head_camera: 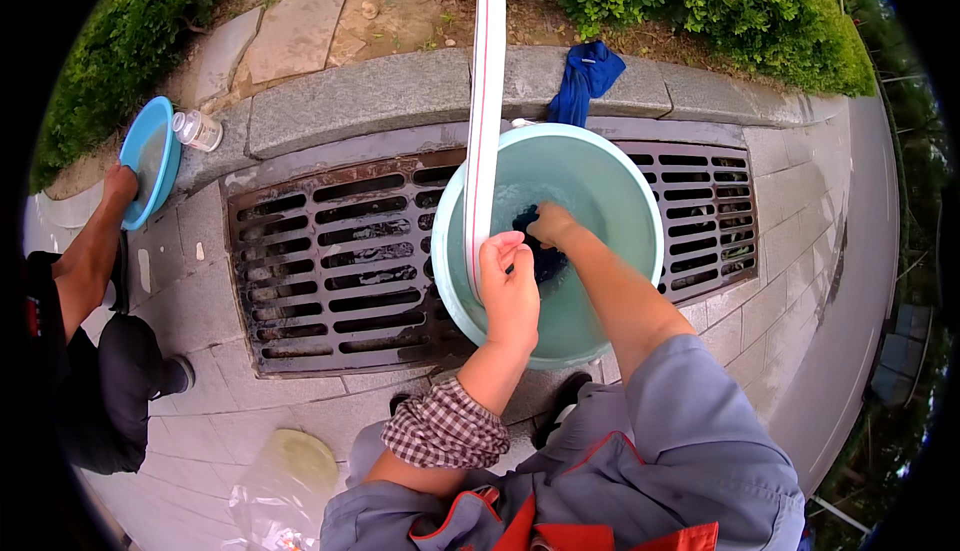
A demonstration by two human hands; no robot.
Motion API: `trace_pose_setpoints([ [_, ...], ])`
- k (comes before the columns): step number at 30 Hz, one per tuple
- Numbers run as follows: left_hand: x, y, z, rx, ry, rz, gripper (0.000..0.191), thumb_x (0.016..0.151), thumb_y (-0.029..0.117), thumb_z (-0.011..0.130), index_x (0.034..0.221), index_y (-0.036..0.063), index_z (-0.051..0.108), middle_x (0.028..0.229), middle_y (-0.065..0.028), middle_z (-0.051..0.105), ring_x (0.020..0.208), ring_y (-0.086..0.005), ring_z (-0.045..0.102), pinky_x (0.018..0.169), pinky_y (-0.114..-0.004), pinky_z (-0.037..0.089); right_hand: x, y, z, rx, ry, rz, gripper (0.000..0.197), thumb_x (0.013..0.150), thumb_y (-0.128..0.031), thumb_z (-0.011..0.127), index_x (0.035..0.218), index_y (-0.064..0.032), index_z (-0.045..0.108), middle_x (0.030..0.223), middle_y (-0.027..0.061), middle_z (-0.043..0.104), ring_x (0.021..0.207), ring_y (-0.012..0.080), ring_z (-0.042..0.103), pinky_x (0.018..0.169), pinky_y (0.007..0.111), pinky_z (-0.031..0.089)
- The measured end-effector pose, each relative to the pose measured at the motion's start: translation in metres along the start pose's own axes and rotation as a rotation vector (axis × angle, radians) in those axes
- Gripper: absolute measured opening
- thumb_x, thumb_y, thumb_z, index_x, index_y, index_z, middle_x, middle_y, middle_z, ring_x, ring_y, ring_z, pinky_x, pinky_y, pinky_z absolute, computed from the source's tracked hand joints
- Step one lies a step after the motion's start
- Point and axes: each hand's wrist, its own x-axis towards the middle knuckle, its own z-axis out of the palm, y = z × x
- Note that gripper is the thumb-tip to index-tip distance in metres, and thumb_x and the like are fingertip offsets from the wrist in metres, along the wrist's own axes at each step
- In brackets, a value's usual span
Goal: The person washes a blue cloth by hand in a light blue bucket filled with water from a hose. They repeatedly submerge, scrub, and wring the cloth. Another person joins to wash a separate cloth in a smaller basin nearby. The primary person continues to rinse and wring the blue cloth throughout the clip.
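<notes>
In front of me a large pale-blue plastic bucket [622, 176] of water stands on a metal drain grate [375, 270]. My right hand [551, 226] reaches into the bucket, its fingers closed on a dark cloth [551, 262] partly under water. My left hand [511, 281] is bent over the bucket's near-left part, thumb and fingers curled together. Whether it grips a fold of the cloth cannot be made out. A flat white hose or strap with thin red lines [486, 101] comes down from the top into the bucket, passing just left of my left hand.
A blue cloth [589, 75] hangs over the stone kerb [360, 93]. At left, another person's hand [120, 182] holds a blue basin [157, 153] beside a clear plastic bottle [199, 131]. A transparent plastic bag [281, 495] stands near my feet. Hedges [720, 11] line the far side.
</notes>
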Motion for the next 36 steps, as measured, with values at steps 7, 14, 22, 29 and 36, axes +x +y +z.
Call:
trace_pose_setpoints([
  [7, 0.033, 0.005, 0.008, -0.314, 0.160, -0.489, 0.079, 0.088, 0.058, 0.049, 0.147, 0.0143, 0.020, 0.150, -0.0111, 0.016, 0.138, -0.0367, 0.019, 0.102, -0.068, 0.020, -0.190, 0.000, -0.060, 1.000, -0.038, -0.236, 0.046, 0.077, 0.000, 0.052, 0.124, -0.0031, 0.047, 0.105, 0.0143, 0.058, 0.090, 0.0208, 0.061, 0.076, 0.032, 0.050],
  [14, 0.030, -0.006, 0.023, -0.611, -0.185, -0.297, 0.056, 0.084, 0.064, 0.053, 0.097, 0.0097, 0.059, 0.090, -0.0076, 0.061, 0.078, -0.0210, 0.061, 0.071, -0.038, 0.053, -0.224, 0.012, -0.019, 0.364, 0.453, -0.663, 0.052, 0.083, -0.012, 0.063, 0.130, -0.0037, 0.045, 0.101, 0.0114, 0.052, 0.096, 0.0227, 0.054, 0.088, 0.032, 0.044],
  [22, 0.006, -0.029, 0.026, -0.626, -0.305, -0.456, 0.041, 0.092, 0.050, 0.052, 0.091, 0.0090, 0.053, 0.078, -0.0044, 0.054, 0.072, -0.0183, 0.057, 0.064, -0.032, 0.051, -0.209, -0.021, 0.000, -0.108, 0.779, -0.730, 0.019, 0.078, -0.018, 0.069, 0.084, -0.0059, 0.056, 0.079, 0.0111, 0.055, 0.071, 0.0318, 0.056, 0.063, 0.040, 0.047],
  [29, 0.017, -0.012, 0.017, -0.344, -0.262, -0.307, 0.030, 0.095, 0.035, 0.048, 0.088, 0.0061, 0.054, 0.079, -0.0052, 0.056, 0.070, -0.0176, 0.056, 0.063, -0.034, 0.047, -0.142, -0.017, -0.015, -0.063, 0.657, -0.537, 0.028, 0.085, -0.033, 0.060, 0.082, -0.0054, 0.063, 0.073, 0.0124, 0.059, 0.059, 0.0314, 0.058, 0.055, 0.043, 0.047],
  [36, 0.020, -0.015, -0.020, 0.411, -0.032, 0.171, 0.054, 0.092, 0.035, 0.055, 0.134, 0.0064, 0.039, 0.130, -0.0163, 0.041, 0.119, -0.0252, 0.043, 0.098, -0.034, 0.036, 0.012, 0.015, 0.029, 0.620, 0.114, 0.101, 0.059, 0.093, -0.053, 0.045, 0.119, -0.0009, 0.052, 0.107, 0.0166, 0.062, 0.096, 0.0273, 0.061, 0.083, 0.039, 0.049],
])
